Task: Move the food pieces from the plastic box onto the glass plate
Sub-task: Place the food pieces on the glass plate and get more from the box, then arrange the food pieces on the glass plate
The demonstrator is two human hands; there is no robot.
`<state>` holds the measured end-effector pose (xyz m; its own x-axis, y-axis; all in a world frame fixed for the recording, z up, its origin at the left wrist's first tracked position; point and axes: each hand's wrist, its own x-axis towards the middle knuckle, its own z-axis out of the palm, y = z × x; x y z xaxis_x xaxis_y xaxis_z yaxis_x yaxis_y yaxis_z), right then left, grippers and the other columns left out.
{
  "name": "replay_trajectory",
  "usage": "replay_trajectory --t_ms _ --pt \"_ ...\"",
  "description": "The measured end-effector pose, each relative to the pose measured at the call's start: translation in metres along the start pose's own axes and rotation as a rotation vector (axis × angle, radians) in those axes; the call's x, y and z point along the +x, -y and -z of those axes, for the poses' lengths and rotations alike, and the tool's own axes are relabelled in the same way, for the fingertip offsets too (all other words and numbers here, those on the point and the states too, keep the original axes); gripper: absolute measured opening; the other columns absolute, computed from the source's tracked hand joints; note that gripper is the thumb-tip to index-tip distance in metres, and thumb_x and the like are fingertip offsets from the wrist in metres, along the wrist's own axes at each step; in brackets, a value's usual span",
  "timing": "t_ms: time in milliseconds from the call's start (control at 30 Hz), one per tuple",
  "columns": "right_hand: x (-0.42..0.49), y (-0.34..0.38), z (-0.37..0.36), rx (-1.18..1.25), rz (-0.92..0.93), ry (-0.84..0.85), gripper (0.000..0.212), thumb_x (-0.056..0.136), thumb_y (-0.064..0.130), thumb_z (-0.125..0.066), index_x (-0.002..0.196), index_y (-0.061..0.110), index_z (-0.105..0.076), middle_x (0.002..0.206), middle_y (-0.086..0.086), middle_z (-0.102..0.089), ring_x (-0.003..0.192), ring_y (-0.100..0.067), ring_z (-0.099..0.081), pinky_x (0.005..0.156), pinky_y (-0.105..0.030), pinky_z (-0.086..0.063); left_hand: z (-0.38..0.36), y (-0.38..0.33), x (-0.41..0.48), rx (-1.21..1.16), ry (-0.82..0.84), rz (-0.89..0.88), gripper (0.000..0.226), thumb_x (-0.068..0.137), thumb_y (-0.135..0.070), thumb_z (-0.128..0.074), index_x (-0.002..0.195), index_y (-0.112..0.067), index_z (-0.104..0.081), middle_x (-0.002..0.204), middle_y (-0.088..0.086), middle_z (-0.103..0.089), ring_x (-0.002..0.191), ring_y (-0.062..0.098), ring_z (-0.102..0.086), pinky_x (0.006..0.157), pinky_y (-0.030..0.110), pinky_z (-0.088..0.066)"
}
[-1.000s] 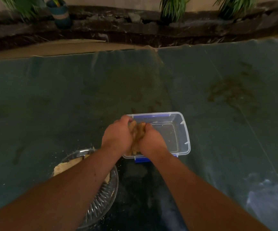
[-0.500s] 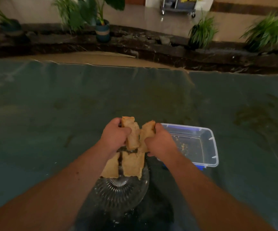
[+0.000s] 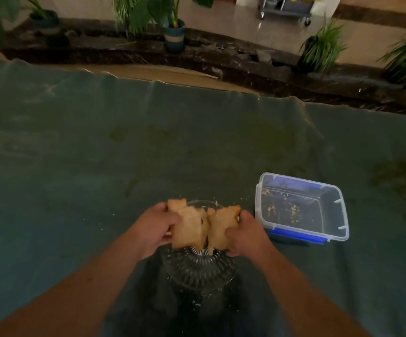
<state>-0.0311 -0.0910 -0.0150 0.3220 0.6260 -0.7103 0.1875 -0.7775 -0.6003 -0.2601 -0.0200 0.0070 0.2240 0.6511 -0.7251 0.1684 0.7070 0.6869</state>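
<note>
My hands have spread apart — left hand (image 3: 154, 226) and right hand (image 3: 244, 233) each gripping food (image 3: 192, 227) above the plate (image 3: 197, 273); box (image 3: 340, 215) sits right.

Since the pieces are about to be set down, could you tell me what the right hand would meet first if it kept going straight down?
Most likely the glass plate: the right hand holds a food piece just above it, so that piece would probably touch the glass first. Exact height is unclear from one view.
</note>
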Motion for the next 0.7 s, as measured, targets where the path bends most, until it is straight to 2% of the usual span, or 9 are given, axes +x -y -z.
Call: replay_trajectory --t_ms 100,200,267,367,433,500,567,633,700 --pt "-0.001 -0.039 -0.004 -0.33 0.006 -0.032 0.061 0.088 0.017 -0.071 0.143 0.017 -0.044 0.108 0.0 -0.057 0.093 -0.02 -0.06 0.072 -0.034 -0.059 0.018 0.045 0.006 0.268 -0.114 0.123 0.038 0.09 0.004 -0.065 0.125 -0.007 -0.056 0.112 0.015 -0.068 0.094 0.031 -0.071 0.076 0.047 -0.064" --pt "-0.003 -0.056 -0.008 -0.425 0.02 -0.053 0.069 0.089 0.019 -0.064 0.152 0.017 -0.035 0.118 -0.005 -0.061 0.102 -0.022 -0.063 0.086 -0.04 -0.058 0.02 0.061 0.015 0.574 -0.209 0.038 0.046 0.087 -0.009 -0.071 0.128 -0.012 -0.049 0.107 0.008 -0.062 0.095 0.028 -0.066 0.08 0.05 -0.062" --pt "-0.002 -0.054 -0.008 -0.43 0.038 -0.05 0.068 0.089 0.016 -0.062 0.152 0.019 -0.036 0.116 -0.003 -0.06 0.101 -0.021 -0.064 0.087 -0.041 -0.059 0.015 0.059 0.02 0.783 -0.218 -0.058 0.047 0.086 -0.016 -0.069 0.129 -0.018 -0.05 0.1 -0.001 -0.062 0.087 0.02 -0.064 0.071 0.04 -0.056" --pt "0.003 -0.045 -0.005 -0.426 0.067 -0.008 0.065 0.09 0.016 -0.062 0.151 0.02 -0.039 0.125 -0.006 -0.061 0.104 -0.022 -0.063 0.088 -0.04 -0.058 0.007 0.049 0.028 0.827 -0.176 -0.112 0.046 0.086 -0.018 -0.069 0.129 -0.02 -0.054 0.094 -0.009 -0.061 0.08 0.009 -0.059 0.061 0.032 -0.048" --pt "0.005 -0.041 -0.004 -0.459 0.084 0.009 0.06 0.091 0.017 -0.062 0.148 0.02 -0.043 0.127 -0.007 -0.061 0.105 -0.022 -0.063 0.085 -0.037 -0.057 0.004 0.042 0.03 0.888 -0.157 -0.101 0.051 0.085 -0.02 -0.07 0.133 -0.018 -0.052 0.101 -0.004 -0.064 0.087 0.016 -0.063 0.069 0.036 -0.052" --pt "0.003 -0.04 -0.004 -0.661 0.122 0.011 0.047 0.094 0.019 -0.06 0.14 0.017 -0.05 0.128 -0.007 -0.062 0.109 -0.023 -0.062 0.087 -0.036 -0.055 0.002 0.039 0.031 1.102 -0.196 -0.122 0.065 0.083 -0.026 -0.073 0.141 -0.017 -0.044 0.122 0.007 -0.061 0.106 0.028 -0.062 0.084 0.044 -0.055" --pt "0.0 -0.042 -0.004 -0.869 0.171 -0.085 0.04 0.097 0.025 -0.057 0.135 0.014 -0.051 0.129 -0.008 -0.061 0.111 -0.025 -0.061 0.085 -0.037 -0.054 -0.001 0.039 0.029 1.314 -0.287 -0.228 0.082 0.082 -0.035 -0.078 0.148 -0.016 -0.034 0.138 0.011 -0.049 0.12 0.033 -0.053 0.092 0.049 -0.055" --pt "-0.004 -0.043 -0.002 -0.896 0.229 -0.222 0.048 0.093 0.031 -0.06 0.136 0.015 -0.045 0.129 -0.01 -0.058 0.114 -0.028 -0.058 0.082 -0.037 -0.052 -0.007 0.037 0.029 1.464 -0.339 -0.377 0.085 0.081 -0.044 -0.076 0.148 -0.017 -0.032 0.14 0.01 -0.046 0.123 0.031 -0.048 0.093 0.049 -0.053" --pt "-0.004 -0.043 -0.002 -0.945 0.364 -0.306 0.055 0.091 0.035 -0.062 0.138 0.016 -0.041 0.135 -0.011 -0.053 0.121 -0.029 -0.053 0.091 -0.04 -0.052 -0.015 0.035 0.032 1.518 -0.289 -0.502 0.074 0.084 -0.05 -0.069 0.145 -0.018 -0.039 0.14 0.009 -0.047 0.123 0.029 -0.047 0.095 0.049 -0.052"
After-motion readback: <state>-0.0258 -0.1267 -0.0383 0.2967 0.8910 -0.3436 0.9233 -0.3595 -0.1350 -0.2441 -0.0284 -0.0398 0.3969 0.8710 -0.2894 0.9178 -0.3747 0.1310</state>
